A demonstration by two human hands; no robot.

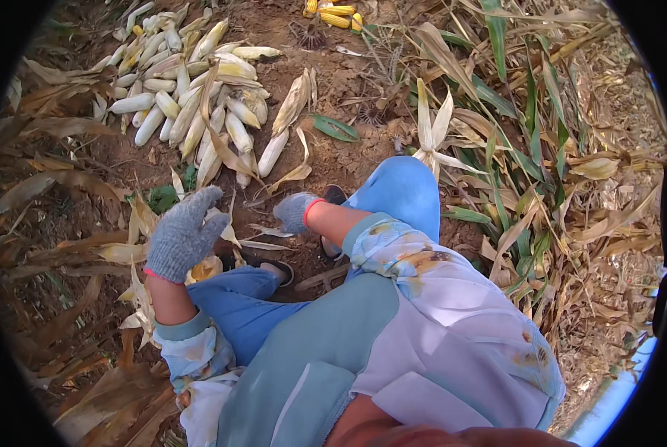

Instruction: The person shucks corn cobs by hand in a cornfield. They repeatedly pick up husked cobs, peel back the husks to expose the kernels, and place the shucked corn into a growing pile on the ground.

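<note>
My left hand (pixel 183 237), in a grey knit glove with a red cuff edge, is raised above my bent left leg. Its thumb stands apart from the fingers, and I see nothing held between them. Pale dry corn husks (pixel 138 302) lie beside and below it. My right hand (pixel 294 212), gloved the same way, hangs low over the soil near my right shoe (pixel 334 194). Its fingers point down and are mostly hidden, so a grip cannot be made out. Ahead lies a heap of corn ears in pale husks (pixel 185 95).
Several bare yellow corn cobs (pixel 336 15) lie at the far edge. An opened, empty-looking husk (pixel 435 134) rests beyond my right knee (pixel 403 184). Dry and green corn stalks (pixel 512 139) cover the right side; brown leaves (pixel 59 190) line the left.
</note>
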